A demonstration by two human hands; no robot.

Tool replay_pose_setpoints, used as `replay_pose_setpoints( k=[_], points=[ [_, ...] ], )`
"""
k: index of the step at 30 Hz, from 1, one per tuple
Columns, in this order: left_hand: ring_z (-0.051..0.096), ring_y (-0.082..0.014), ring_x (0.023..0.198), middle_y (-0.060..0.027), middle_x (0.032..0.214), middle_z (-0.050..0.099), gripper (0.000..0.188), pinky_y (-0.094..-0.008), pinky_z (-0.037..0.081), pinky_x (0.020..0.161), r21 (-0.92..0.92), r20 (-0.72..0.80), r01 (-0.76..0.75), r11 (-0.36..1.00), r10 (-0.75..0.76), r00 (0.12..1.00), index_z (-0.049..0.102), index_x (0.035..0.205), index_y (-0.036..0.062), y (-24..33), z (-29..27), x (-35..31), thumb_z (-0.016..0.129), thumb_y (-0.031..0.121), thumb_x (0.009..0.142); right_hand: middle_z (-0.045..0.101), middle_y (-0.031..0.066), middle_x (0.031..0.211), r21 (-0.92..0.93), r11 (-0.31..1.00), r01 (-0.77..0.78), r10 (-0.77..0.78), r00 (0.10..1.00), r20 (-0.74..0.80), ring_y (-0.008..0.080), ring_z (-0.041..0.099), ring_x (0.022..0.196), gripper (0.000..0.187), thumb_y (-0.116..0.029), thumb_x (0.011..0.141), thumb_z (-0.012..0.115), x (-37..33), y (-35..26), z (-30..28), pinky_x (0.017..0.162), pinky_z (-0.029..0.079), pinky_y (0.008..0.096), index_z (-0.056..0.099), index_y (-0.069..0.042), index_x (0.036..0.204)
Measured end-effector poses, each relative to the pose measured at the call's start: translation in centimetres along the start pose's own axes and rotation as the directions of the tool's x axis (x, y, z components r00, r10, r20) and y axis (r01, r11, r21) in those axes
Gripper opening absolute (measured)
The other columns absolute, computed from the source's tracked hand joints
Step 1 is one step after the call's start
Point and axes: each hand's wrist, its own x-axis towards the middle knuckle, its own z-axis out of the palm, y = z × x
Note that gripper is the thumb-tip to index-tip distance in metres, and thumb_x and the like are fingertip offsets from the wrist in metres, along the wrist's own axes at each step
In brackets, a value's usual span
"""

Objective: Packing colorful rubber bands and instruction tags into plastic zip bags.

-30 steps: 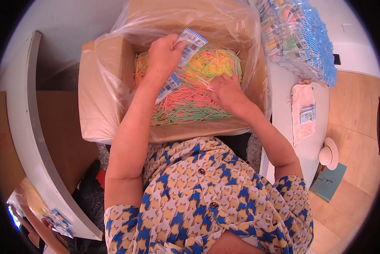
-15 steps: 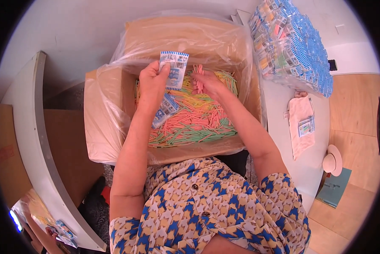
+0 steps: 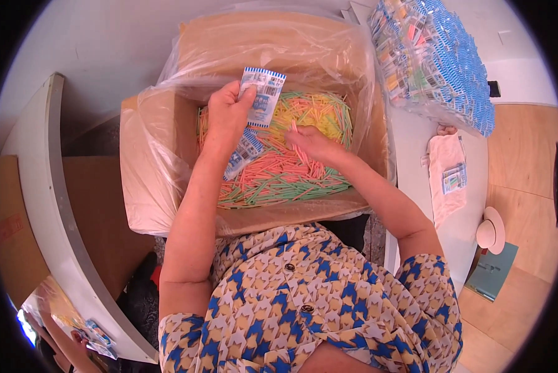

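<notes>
My left hand [image 3: 229,112] pinches a small clear packet [image 3: 265,102] with blue striped ends, held up over a cardboard box [image 3: 148,158]. Lower and to the right, my right hand [image 3: 314,143] is closed around a few pink sticks [image 3: 297,142], which poke out past the fingers. The box is lined with clear plastic and holds a heap of thin pink, green, yellow and orange sticks [image 3: 273,186]. Several more blue-and-clear packets [image 3: 243,154] lie on the heap beside my left wrist.
At the upper right, a large stack of filled packets [image 3: 434,68] sits on a white table [image 3: 416,186]. A pink cloth [image 3: 447,180] with a packet on it lies nearer. A curved white panel [image 3: 74,217] stands at the left, and a person's arm [image 3: 61,336] shows at the lower left.
My left hand has shifted slightly up and right with the packet. My right hand has dropped lower toward the heap, and its sticks now tilt.
</notes>
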Motion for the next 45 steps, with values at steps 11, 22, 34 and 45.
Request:
replay_pose_setpoints(
  k=[11,22,34,45],
  points=[
    [0.059,-0.0077,0.077,-0.0036,0.089,0.067,0.018,-0.0256,0.048,0.072,0.194,0.677,0.255,0.947,-0.317,0.664,0.068,0.095,-0.0003,-1.4,1.9,-3.1,0.065,0.012,0.082,0.056,0.003,0.081,0.658,0.703,0.27,-0.051,0.942,-0.332,0.0113,0.052,0.073,0.021,-0.023,0.088,0.052,-0.8,-1.1,0.2,0.065,0.041,0.0273,0.056,-0.004,0.078],
    [0.055,-0.004,0.069,0.0015,0.077,0.065,0.013,-0.0229,0.047,0.065,0.279,0.673,0.199,0.939,-0.339,0.658,0.068,0.092,-0.0035,-2.5,2.4,-3.2,0.063,0.002,0.081,0.051,-0.0009,0.075,0.533,0.8,0.276,-0.012,0.895,-0.446,0.0076,0.048,0.063,0.027,-0.033,0.09,0.054,-2.0,-1.3,1.6,0.055,0.038,0.0236,0.056,-0.007,0.081],
    [0.049,-0.0101,0.056,-0.0043,0.058,0.058,0.012,-0.0303,0.042,0.055,0.653,0.737,-0.273,0.706,-0.511,0.442,0.066,0.078,-0.0028,-3.5,1.7,-3.7,0.068,0.008,0.074,0.051,-0.0015,0.064,0.577,0.814,0.059,0.087,0.971,-0.221,0.0114,0.052,0.055,0.027,-0.034,0.093,0.052,1.4,-0.2,-2.3,0.045,0.041,0.0271,0.05,-0.011,0.078],
    [0.047,-0.0054,0.057,0.0022,0.062,0.059,0.01,-0.0256,0.04,0.053,0.555,0.657,-0.042,0.831,-0.406,0.636,0.068,0.084,-0.002,-1.8,1.8,-3.1,0.065,0.004,0.077,0.059,0.0064,0.073,0.67,0.735,0.105,0.092,0.963,-0.252,0.0194,0.06,0.06,0.024,-0.031,0.092,0.054,5.9,-0.7,-3.3,0.054,0.053,0.0347,0.054,-0.009,0.082]
  ],
)
